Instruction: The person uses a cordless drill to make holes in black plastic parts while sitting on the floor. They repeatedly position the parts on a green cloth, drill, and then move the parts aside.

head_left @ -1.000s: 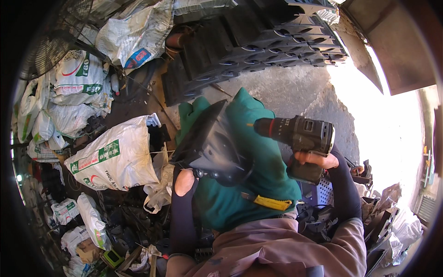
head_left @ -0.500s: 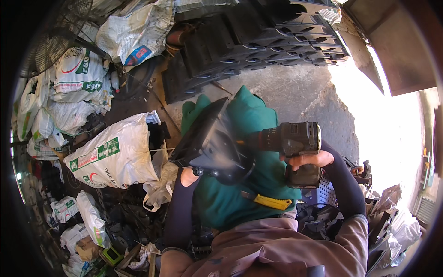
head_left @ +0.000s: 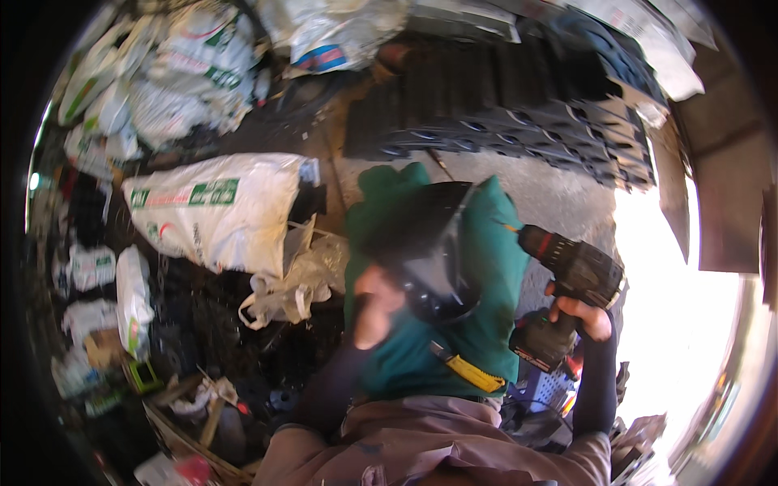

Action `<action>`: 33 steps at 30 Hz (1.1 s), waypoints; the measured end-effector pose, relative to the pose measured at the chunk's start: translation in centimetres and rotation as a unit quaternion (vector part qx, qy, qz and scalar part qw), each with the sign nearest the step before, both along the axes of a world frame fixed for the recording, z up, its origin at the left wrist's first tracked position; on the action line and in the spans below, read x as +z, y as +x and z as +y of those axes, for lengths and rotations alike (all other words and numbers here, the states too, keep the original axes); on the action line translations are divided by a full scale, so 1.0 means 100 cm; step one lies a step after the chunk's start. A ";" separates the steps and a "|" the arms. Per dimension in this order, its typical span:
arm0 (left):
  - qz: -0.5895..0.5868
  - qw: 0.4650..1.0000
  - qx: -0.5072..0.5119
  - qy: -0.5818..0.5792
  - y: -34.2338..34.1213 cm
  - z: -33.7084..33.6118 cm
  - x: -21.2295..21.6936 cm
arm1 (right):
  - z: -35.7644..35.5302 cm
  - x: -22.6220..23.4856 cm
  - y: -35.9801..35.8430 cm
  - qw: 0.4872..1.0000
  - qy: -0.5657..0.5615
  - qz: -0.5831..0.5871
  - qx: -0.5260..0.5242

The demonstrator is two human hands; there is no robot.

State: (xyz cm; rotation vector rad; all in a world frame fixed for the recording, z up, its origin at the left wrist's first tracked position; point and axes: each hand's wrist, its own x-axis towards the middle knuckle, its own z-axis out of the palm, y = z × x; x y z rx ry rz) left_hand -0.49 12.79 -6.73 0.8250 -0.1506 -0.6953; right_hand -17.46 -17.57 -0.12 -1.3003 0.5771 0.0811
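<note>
Head view: right hand is wrapped round the grip of a black cordless drill, bit aimed at the black plastic piece. Left hand is blurry, fingers closed against that piece's lower left edge, over the green cloth

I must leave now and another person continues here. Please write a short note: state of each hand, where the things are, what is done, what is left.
Right hand: closed on the grip of the black drill, whose bit end points left toward the black part.
Left hand: on the left edge of the black part, blurred, so its grip is unclear.
Things: the black part rests on the green cloth over the lap; a yellow-black tool lies on the cloth below it.
Done: part in place on the lap, drill in hand.
Left: drill tip is apart from the part; no finished hole or screw can be seen.
</note>
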 end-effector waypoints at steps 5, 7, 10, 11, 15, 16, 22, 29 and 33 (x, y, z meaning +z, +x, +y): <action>-0.235 0.831 -0.029 0.504 -0.014 -0.025 0.030 | 0.008 0.004 0.002 0.997 -0.023 -0.022 -0.065; -0.186 0.854 -0.021 0.486 -0.008 -0.029 0.043 | 0.007 0.003 -0.002 0.997 -0.027 -0.034 -0.068; -0.124 0.889 -0.012 0.440 0.008 -0.025 0.054 | 0.004 0.002 -0.005 0.996 -0.054 -0.042 -0.063; -0.151 0.874 0.039 0.460 0.013 -0.014 0.055 | 0.004 0.003 -0.007 0.995 -0.065 -0.040 -0.061; 0.040 0.919 0.306 0.246 0.050 0.036 0.034 | 0.004 0.017 -0.006 0.992 -0.082 -0.071 -0.060; 0.026 0.920 0.327 0.215 0.062 0.053 0.024 | 0.004 0.021 -0.005 0.992 -0.085 -0.072 -0.058; 0.128 0.858 0.421 0.266 0.137 0.173 -0.070 | 0.023 0.038 0.008 0.986 -0.120 -0.117 -0.017; 0.215 0.819 0.496 0.191 0.110 0.247 -0.154 | 0.053 0.050 0.036 0.982 -0.153 -0.112 0.005; 0.273 0.817 0.478 0.173 0.085 0.260 -0.179 | 0.068 0.054 0.052 0.982 -0.158 -0.105 0.017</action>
